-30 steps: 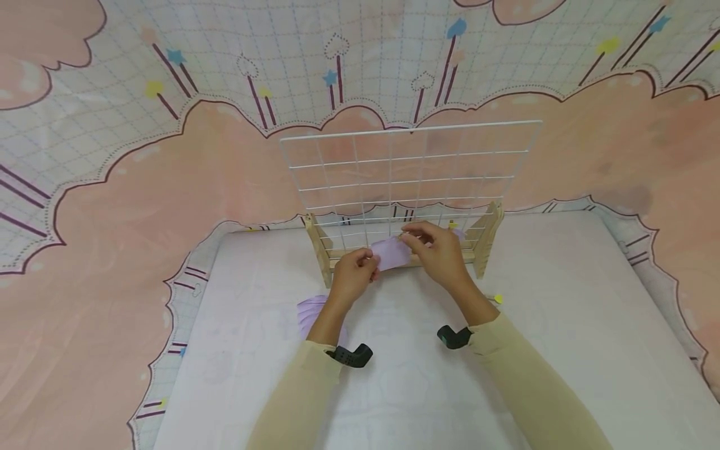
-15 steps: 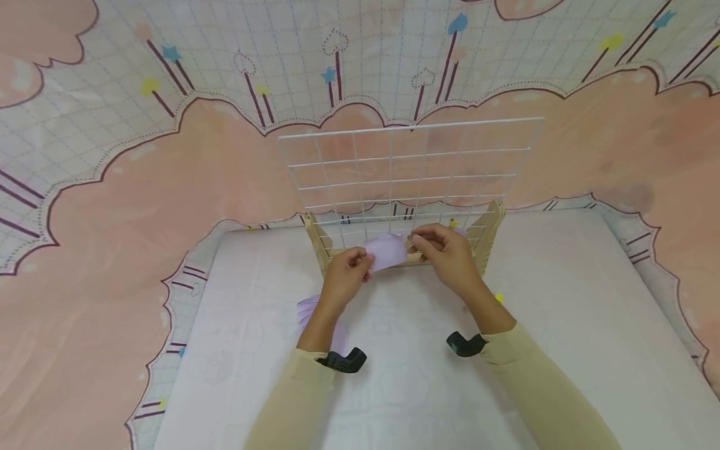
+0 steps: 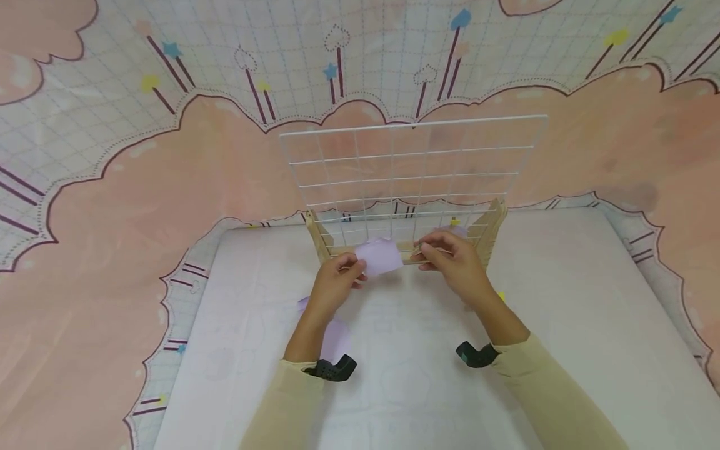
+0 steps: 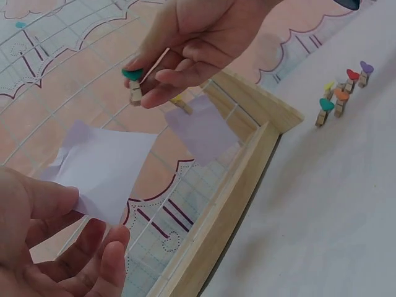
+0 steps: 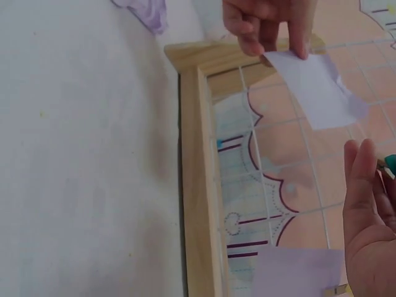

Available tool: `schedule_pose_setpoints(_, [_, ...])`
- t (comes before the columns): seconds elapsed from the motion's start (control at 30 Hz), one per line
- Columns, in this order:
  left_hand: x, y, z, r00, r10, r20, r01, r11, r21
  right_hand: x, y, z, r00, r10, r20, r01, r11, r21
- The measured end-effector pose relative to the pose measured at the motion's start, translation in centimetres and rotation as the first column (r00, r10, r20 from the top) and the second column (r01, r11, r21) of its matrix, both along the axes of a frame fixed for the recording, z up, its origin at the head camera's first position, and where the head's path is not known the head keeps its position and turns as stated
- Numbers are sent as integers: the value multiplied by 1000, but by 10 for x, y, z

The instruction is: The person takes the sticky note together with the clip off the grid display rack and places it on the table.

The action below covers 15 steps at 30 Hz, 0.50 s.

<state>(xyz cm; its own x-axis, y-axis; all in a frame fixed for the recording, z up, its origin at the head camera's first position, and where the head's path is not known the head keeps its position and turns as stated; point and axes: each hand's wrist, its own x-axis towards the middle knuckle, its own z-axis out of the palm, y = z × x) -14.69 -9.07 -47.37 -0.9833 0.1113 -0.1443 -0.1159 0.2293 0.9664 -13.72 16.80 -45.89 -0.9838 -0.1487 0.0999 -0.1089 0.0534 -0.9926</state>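
My left hand point(image 3: 334, 281) pinches a small pale purple sheet of paper point(image 4: 111, 167) at one edge, thumb on top. The sheet is tilted, with a crease along one side, in front of the wire grid. To its right, my right hand point(image 3: 455, 259) pinches a small wooden clothespin point(image 4: 135, 93) topped with a green heart, apart from the paper. Behind both hands stands a white wire grid point(image 3: 390, 153) in a wooden stand point(image 4: 241, 204). Another purple sheet point(image 4: 201, 133) hangs on the grid, held by a clothespin with a yellow top point(image 4: 179, 104).
Several heart-topped clothespins point(image 4: 340, 102) lie on the white table point(image 3: 394, 400), to the right of the stand. More purple paper point(image 3: 335, 337) lies on the table, partly hidden under the left forearm. A patterned pink and white cloth point(image 3: 225, 162) rises behind the table.
The left hand has drawn the purple sheet left and slightly nearer. My right hand has moved right and down with the clothespin, widening the gap between it and the sheet.
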Motion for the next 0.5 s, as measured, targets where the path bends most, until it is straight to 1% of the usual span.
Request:
schedule_pose_setpoints(0.2, [5,-9,-2,1000,-20,23,19,999,29,5,5,-4,999,13,29,-12,999,-42])
schedule_pose_setpoints(0.27, [7,-12,-2,1000,-20,21,19,999,36,7,8,-6,999,19,40,-17,999,-50])
schedule_pose_setpoints(0.43, [13,-21,-4,1000,6,10,-6,999,34,13,13,-13,995,24,94,-20,999,-44])
schedule_pose_setpoints(0.5, [15,-25,-5,1000,17,17,-18,999,36,16,15,-17,993,24,119,-20,999,-32])
